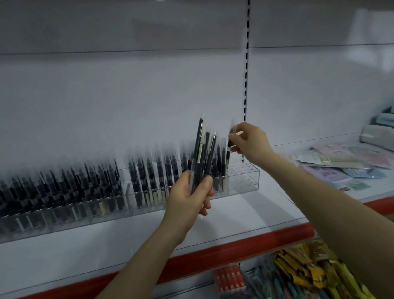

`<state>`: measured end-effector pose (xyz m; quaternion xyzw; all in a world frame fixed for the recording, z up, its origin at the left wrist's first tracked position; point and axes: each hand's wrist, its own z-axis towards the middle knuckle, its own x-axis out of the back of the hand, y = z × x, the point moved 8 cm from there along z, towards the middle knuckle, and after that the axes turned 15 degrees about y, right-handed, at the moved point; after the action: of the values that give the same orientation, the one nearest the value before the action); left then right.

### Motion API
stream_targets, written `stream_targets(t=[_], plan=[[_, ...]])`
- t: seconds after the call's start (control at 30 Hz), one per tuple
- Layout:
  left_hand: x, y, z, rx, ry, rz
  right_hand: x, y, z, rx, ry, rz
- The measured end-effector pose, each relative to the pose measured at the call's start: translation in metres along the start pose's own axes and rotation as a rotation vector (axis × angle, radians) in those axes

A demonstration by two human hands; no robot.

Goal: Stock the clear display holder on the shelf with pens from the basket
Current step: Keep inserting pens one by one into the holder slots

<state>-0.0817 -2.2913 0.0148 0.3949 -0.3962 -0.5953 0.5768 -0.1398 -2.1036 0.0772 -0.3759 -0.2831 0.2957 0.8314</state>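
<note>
The left hand [190,194] is wrapped around a bundle of pens [203,153]. These are slim dark barrels in clear casings with pale label strips, and they fan upward and a little to the right out of the fist. The right hand [252,142] reaches further in and pinches a single pen [229,144] between thumb and fingertips. It holds the pen near its top, roughly upright, over the right end of the clear display holder [243,183].

The holder is a long, low acrylic block with glossy transparent walls and a top drilled with rows of small round holes. It sits on the white shelf [243,207] against the back panel. Most of its length is packed with standing dark pens [146,177], blurred in this view. The last section on the right shows bare holes.

The shelf is smooth and white, with a red front strip [222,248] under a clear plastic lip. A slotted metal upright [246,74] runs up the back wall. To the right lie flat pastel packets [345,161]. On the shelf below are crinkly bright wrapped packs [307,277] and a small red box [228,277].
</note>
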Motion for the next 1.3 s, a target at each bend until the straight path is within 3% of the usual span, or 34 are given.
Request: stream_targets(t=[0.37, 0.7, 0.77, 0.9, 1.13, 1.3], plan=[[0.001, -0.003, 0.004, 0.027, 0.021, -0.018, -0.02, 0.017, -0.011, -0.031, -0.183, -0.105], [0.005, -0.004, 0.003, 0.031, 0.04, -0.031, -0.02, 0.026, -0.013, -0.124, -0.188, -0.058], [0.006, -0.002, 0.002, 0.041, 0.032, -0.048, -0.011, 0.026, -0.015, -0.131, -0.11, -0.064], [0.011, 0.002, -0.002, 0.08, 0.033, -0.098, 0.025, 0.002, -0.033, -0.081, 0.188, 0.106], [0.005, 0.015, -0.021, 0.114, -0.011, -0.132, 0.009, -0.049, -0.098, -0.183, -0.118, 0.39], [0.004, 0.022, -0.037, 0.152, -0.041, -0.183, 0.011, -0.048, -0.11, -0.278, -0.059, 0.457]])
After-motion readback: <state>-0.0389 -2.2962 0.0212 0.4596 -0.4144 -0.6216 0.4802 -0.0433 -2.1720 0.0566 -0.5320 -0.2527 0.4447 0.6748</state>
